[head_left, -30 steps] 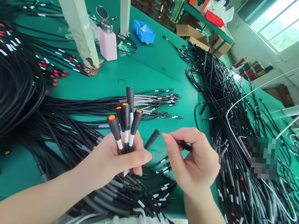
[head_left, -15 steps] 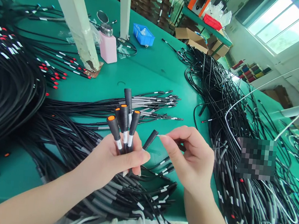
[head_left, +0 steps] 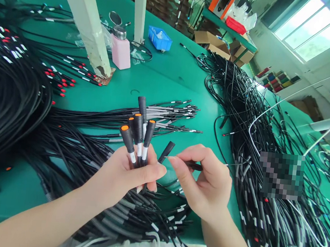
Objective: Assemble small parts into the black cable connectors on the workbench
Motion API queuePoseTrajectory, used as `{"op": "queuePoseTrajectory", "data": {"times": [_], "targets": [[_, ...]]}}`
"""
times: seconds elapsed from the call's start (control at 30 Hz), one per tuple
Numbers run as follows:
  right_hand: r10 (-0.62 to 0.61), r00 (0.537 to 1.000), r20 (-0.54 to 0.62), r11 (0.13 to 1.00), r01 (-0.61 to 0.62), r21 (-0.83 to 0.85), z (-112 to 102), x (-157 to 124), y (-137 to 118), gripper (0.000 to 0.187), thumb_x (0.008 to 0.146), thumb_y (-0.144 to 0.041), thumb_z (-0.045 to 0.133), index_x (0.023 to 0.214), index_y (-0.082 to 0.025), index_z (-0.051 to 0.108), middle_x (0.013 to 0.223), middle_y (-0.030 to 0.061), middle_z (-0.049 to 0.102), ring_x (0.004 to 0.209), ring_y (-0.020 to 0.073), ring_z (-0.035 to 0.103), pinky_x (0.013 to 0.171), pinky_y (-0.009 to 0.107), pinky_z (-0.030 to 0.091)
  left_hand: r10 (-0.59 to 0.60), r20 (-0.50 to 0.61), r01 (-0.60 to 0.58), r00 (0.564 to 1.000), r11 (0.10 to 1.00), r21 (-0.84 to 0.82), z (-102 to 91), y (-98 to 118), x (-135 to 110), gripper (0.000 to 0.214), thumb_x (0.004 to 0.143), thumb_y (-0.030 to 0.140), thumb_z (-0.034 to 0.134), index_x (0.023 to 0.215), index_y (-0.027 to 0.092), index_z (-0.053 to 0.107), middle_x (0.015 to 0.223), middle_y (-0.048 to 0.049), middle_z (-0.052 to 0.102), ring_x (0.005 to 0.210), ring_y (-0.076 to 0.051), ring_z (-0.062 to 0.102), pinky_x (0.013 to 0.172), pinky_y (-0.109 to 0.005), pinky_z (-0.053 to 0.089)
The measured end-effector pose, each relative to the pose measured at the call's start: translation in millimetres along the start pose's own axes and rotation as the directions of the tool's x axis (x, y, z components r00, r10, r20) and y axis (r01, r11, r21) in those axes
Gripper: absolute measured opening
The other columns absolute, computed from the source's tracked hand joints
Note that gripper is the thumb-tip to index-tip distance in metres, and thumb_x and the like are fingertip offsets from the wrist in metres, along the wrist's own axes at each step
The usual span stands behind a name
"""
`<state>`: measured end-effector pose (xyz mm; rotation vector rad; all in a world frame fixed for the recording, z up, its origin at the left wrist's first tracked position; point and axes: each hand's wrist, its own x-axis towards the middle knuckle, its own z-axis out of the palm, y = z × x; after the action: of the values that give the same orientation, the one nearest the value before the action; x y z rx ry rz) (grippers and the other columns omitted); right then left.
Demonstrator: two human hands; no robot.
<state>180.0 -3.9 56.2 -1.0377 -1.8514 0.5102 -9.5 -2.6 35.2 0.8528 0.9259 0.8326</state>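
Observation:
My left hand (head_left: pixel 124 174) is closed round a bunch of black cable connectors (head_left: pixel 137 130) held upright, several with orange tips and white bands. One more black connector (head_left: pixel 166 152) sticks out to the right of the bunch. My right hand (head_left: pixel 206 183) is beside it, thumb and forefinger pinched on a thin black cable end (head_left: pixel 192 165) close to that connector. Both hands hover over a heap of black cables (head_left: pixel 132 210) on the green table (head_left: pixel 164 76).
Thick coils of black cable (head_left: pixel 5 95) with red tips lie at the left, a tangled pile (head_left: pixel 265 181) at the right. White posts (head_left: pixel 84 20), a pink dispenser bottle (head_left: pixel 121 50) and a blue tray (head_left: pixel 159 38) stand at the back. Cardboard boxes (head_left: pixel 211 42) sit beyond.
My right hand dropped slightly and moved left toward the bunch, its pinch closing again on the thin cable end. My left hand has kept the connectors nearly still.

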Motion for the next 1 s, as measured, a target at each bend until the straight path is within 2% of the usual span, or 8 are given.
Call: {"op": "queuePoseTrajectory", "data": {"times": [0.1, 0.3, 0.37, 0.47, 0.57, 0.63, 0.8, 1.0], "targets": [[0.022, 0.999, 0.038, 0.999, -0.023, 0.038, 1.4, 1.7, -0.6, 0.016, 0.094, -0.012, 0.075, 0.089, -0.022, 0.064, 0.073, -0.0050, 0.068, 0.059, 0.0083, 0.058, 0.053, 0.021, 0.048, 0.015, 0.013, -0.015, 1.000, 1.000, -0.020, -0.9, -0.7, -0.1, 0.027, 0.076, 0.028, 0.084, 0.060, 0.022, 0.063, 0.047, 0.0064, 0.064, 0.043, -0.006, 0.045, 0.041, -0.016, 0.030], [0.121, 0.981, 0.153, 0.974, -0.147, 0.171, -0.3, 4.9, -1.0, 0.018, 0.093, -0.016, 0.078, 0.083, -0.022, 0.065, 0.067, -0.0068, 0.064, 0.054, 0.0073, 0.054, 0.049, 0.019, 0.045, 0.018, 0.036, -0.015, 0.999, 0.998, -0.063, -1.4, -2.1, 1.1, 0.025, 0.077, 0.026, 0.087, 0.061, 0.021, 0.068, 0.048, 0.0057, 0.067, 0.044, -0.006, 0.049, 0.041, -0.014, 0.031], [0.135, 0.984, 0.120, 0.967, -0.157, 0.200, -0.6, 4.6, -0.2, 0.017, 0.093, -0.016, 0.079, 0.084, -0.023, 0.066, 0.069, -0.0067, 0.066, 0.057, 0.0074, 0.057, 0.051, 0.019, 0.047, 0.035, 0.038, -0.032, 0.999, 0.997, -0.076, -2.9, -3.5, 1.9, 0.024, 0.079, 0.027, 0.086, 0.062, 0.022, 0.070, 0.049, 0.0046, 0.069, 0.045, -0.006, 0.049, 0.042, -0.014, 0.033], [0.149, 0.989, -0.003, 0.966, -0.145, 0.212, -0.6, 3.2, 2.8, 0.016, 0.094, -0.015, 0.079, 0.089, -0.025, 0.068, 0.075, -0.0067, 0.068, 0.061, 0.0078, 0.059, 0.055, 0.020, 0.050, 0.074, 0.029, -0.071, 0.997, 0.993, -0.089, -4.1, -3.9, 1.7, 0.024, 0.083, 0.031, 0.084, 0.063, 0.022, 0.074, 0.050, 0.0030, 0.071, 0.046, -0.008, 0.052, 0.044, -0.015, 0.037], [0.117, 0.984, -0.133, 0.982, -0.095, 0.163, 0.0, 2.5, 7.3, 0.017, 0.094, -0.012, 0.078, 0.091, -0.026, 0.068, 0.077, -0.0067, 0.068, 0.060, 0.0084, 0.056, 0.054, 0.022, 0.049, 0.114, 0.016, -0.112, 0.993, 0.991, -0.070, -2.5, -1.3, 0.2, 0.030, 0.084, 0.033, 0.082, 0.058, 0.022, 0.071, 0.048, 0.0018, 0.069, 0.048, -0.009, 0.054, 0.045, -0.017, 0.038], [0.088, 0.980, -0.181, 0.990, -0.067, 0.120, 0.8, 3.1, 9.9, 0.018, 0.093, -0.011, 0.077, 0.091, -0.026, 0.068, 0.077, -0.0067, 0.068, 0.059, 0.0087, 0.055, 0.053, 0.022, 0.049, 0.131, 0.014, -0.130, 0.991, 0.990, -0.050, -1.0, 0.7, -0.5, 0.036, 0.085, 0.034, 0.079, 0.053, 0.021, 0.067, 0.047, 0.0011, 0.067, 0.047, -0.010, 0.052, 0.045, -0.019, 0.037], [0.041, 0.982, -0.183, 0.999, -0.036, 0.026, 3.7, 6.6, 11.1, 0.020, 0.092, -0.008, 0.076, 0.089, -0.024, 0.067, 0.077, -0.0061, 0.068, 0.061, 0.0086, 0.057, 0.054, 0.022, 0.049, 0.125, 0.012, -0.125, 0.992, 0.992, -0.001, -0.6, 2.2, 0.2, 0.039, 0.087, 0.034, 0.073, 0.052, 0.023, 0.061, 0.046, 0.0019, 0.063, 0.046, -0.011, 0.048, 0.046, -0.023, 0.035], [-0.004, 0.986, -0.169, 1.000, 0.000, -0.025, 5.4, 7.3, 8.7, 0.019, 0.093, -0.008, 0.074, 0.088, -0.024, 0.065, 0.075, -0.0070, 0.067, 0.060, 0.0078, 0.057, 0.055, 0.021, 0.049, 0.123, 0.028, -0.123, 0.992, 0.992, 0.029, -3.4, 0.6, 0.2, 0.038, 0.091, 0.035, 0.070, 0.056, 0.023, 0.063, 0.047, 0.0037, 0.059, 0.049, -0.012, 0.046, 0.049, -0.026, 0.034]]}}
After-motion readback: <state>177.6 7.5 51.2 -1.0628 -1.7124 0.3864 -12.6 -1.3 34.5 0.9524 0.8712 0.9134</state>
